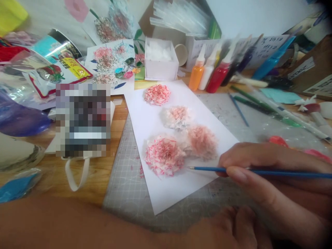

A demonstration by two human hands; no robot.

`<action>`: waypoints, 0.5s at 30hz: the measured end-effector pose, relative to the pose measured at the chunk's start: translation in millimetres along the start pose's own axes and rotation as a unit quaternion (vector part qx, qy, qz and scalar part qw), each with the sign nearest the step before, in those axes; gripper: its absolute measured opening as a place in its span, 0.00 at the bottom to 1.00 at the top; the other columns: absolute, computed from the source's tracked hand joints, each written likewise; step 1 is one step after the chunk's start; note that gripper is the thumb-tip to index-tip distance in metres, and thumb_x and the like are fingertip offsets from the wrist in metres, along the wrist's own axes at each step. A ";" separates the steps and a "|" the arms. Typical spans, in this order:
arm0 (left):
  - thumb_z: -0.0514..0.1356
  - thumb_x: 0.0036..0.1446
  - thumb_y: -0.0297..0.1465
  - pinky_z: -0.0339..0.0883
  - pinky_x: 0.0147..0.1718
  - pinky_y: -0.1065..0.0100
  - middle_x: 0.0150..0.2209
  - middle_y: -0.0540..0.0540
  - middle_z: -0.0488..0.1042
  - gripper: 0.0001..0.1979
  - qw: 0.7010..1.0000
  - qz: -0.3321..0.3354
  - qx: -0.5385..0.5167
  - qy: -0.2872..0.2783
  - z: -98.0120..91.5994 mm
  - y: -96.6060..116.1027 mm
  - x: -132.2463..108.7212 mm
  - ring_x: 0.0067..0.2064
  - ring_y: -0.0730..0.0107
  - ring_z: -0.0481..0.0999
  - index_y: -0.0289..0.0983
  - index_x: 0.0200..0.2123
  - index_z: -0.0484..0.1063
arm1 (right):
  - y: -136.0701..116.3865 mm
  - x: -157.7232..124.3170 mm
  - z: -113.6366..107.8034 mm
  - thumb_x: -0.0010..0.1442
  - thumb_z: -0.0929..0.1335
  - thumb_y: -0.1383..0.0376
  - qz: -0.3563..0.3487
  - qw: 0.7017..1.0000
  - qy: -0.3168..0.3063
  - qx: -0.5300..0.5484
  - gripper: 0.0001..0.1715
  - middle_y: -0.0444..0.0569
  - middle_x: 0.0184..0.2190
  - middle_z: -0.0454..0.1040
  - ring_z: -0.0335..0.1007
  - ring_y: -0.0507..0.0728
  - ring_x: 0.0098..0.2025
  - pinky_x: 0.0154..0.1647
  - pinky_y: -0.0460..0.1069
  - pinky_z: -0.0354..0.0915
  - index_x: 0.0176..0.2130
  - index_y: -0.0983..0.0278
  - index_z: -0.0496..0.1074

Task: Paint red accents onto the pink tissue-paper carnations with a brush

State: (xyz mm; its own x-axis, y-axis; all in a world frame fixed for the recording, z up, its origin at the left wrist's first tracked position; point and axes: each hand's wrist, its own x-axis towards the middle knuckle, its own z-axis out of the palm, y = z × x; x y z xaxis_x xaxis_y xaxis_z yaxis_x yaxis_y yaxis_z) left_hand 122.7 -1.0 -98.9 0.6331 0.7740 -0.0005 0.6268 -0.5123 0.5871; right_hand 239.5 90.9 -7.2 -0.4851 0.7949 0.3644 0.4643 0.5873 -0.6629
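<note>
My right hand [269, 183] pinches a thin blue paintbrush [210, 169], its tip pointing left just beside a pink-and-white paper flower [165, 155]. That flower lies on a white sheet [160, 193] together with a paler pink flower [202, 141], a white one with a pink centre [177, 116] and a red-speckled one [157, 94]. Along the bottom edge, below the sheet, my left hand [225, 228] rests low over the grey cutting mat [124, 176]. Its fingers look curled, and what they hold, if anything, is hidden.
Orange [197, 74] and red [218, 76] paint bottles stand behind the mat. A white box [161, 62] sits at the back. Another flower sheet [111, 65] lies back left, near a snack packet [57, 76]. Brushes and pens [240, 110] lie on the right.
</note>
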 end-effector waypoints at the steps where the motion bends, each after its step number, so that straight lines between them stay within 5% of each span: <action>1: 0.47 0.63 0.38 0.59 0.12 0.72 0.37 0.45 0.77 0.20 1.000 0.015 -0.015 -0.003 -1.9 -4.1 -4.0 0.18 0.73 0.67 0.40 0.55 0.65 | 0.2 1.3 0.4 0.57 0.67 0.64 -0.003 1.000 -0.005 0.001 0.02 0.41 0.27 0.75 0.71 0.51 0.26 0.19 0.43 0.64 0.34 0.57 0.71; 10: 0.49 0.61 0.35 0.68 0.24 0.67 0.43 0.41 0.76 0.21 0.997 0.056 0.046 0.015 0.3 -4.1 -3.0 0.31 0.63 0.74 0.39 0.57 0.64 | 0.6 4.0 -0.8 0.58 0.67 0.66 0.014 1.000 -0.021 -0.001 0.03 0.40 0.27 0.75 0.71 0.50 0.26 0.19 0.43 0.63 0.33 0.56 0.70; 15: 0.50 0.60 0.34 0.67 0.22 0.67 0.39 0.43 0.77 0.21 0.999 0.031 0.026 0.006 1.9 -5.2 -7.1 0.25 0.66 0.72 0.40 0.57 0.64 | 0.2 4.4 -1.1 0.58 0.67 0.65 -0.003 1.000 -0.030 -0.007 0.03 0.39 0.27 0.75 0.71 0.50 0.25 0.18 0.43 0.63 0.34 0.55 0.70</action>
State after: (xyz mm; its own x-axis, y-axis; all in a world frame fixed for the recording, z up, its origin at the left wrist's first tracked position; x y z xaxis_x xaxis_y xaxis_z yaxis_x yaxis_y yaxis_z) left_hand 115.8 -4.5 -103.5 0.6667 0.7440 0.0452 0.6086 -0.5784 0.5432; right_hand 238.3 94.7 -5.0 -0.5313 0.7814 0.3272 0.4713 0.5936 -0.6523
